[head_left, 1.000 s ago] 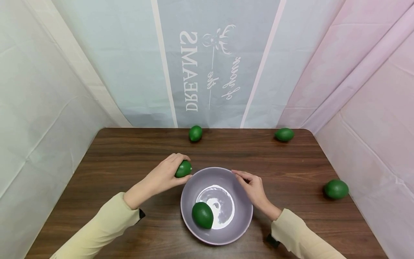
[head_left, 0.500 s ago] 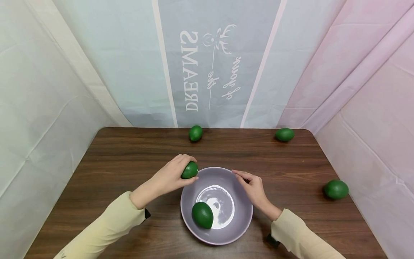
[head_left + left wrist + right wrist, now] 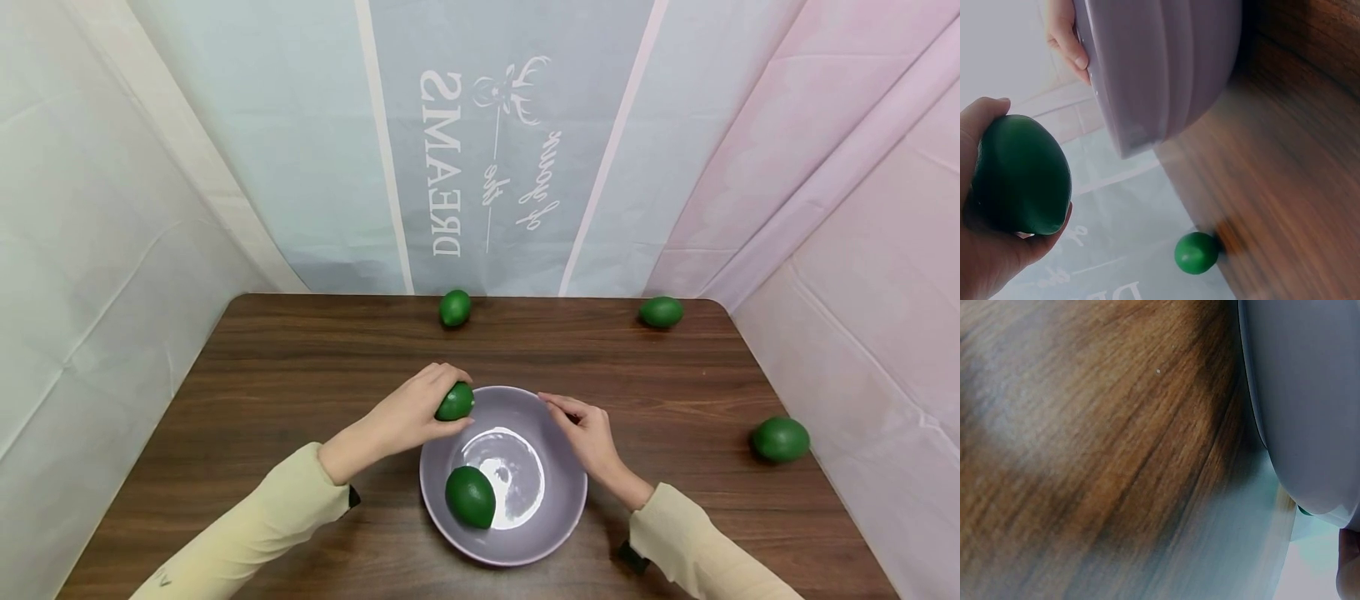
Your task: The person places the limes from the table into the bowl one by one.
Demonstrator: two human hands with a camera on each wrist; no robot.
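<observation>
In the head view my left hand (image 3: 423,410) grips a green lime (image 3: 455,402) between thumb and fingers, over the left rim of a purple-grey bowl (image 3: 555,500). The left wrist view shows this held lime (image 3: 1022,175) up close, above the rim level of the bowl (image 3: 1160,69). My right hand (image 3: 588,437) pinches the bowl's far-right rim; only a fingertip of it shows in the right wrist view, at the edge. A larger green lime (image 3: 470,497) lies inside the bowl, toward its near left side.
On the dark wooden table (image 3: 300,358) are three more limes: one at the back middle (image 3: 455,308), one at the back right (image 3: 661,312) and one near the right edge (image 3: 780,439). Fabric curtains (image 3: 480,208) enclose the back and both sides.
My left hand has moved right and slightly nearer with the lime, from beside the bowl to over its left rim. My right hand and the bowl have stayed in place.
</observation>
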